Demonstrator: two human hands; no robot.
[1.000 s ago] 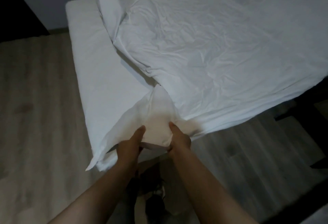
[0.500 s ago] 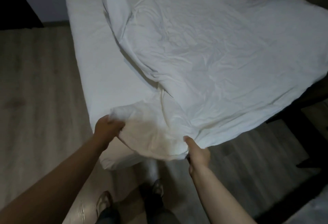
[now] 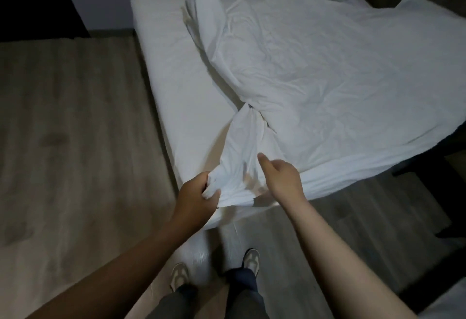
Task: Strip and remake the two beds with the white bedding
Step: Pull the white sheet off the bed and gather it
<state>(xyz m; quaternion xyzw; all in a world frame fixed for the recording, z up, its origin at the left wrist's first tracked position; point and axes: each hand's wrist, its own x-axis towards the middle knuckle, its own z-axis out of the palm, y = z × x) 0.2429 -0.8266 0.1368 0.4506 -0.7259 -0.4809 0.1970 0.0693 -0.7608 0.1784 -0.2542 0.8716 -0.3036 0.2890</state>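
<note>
Head view showed a white sheet (image 3: 315, 79) lying crumpled on the mattress (image 3: 174, 86), spread toward 1 o'clock. The left hand (image 3: 199, 197) gripped its bunched corner at 6 o'clock. The right hand (image 3: 283, 181) touched the cloth just beside it, thumb out. Its fingers were hidden, so their hold could not be told.

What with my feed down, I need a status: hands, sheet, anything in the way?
Left hand grips the bunched sheet corner. Right hand against the sheet, thumb out, fingers hidden. Sheet twisted, rumpled across the mattress. Nothing seen in the way.
</note>
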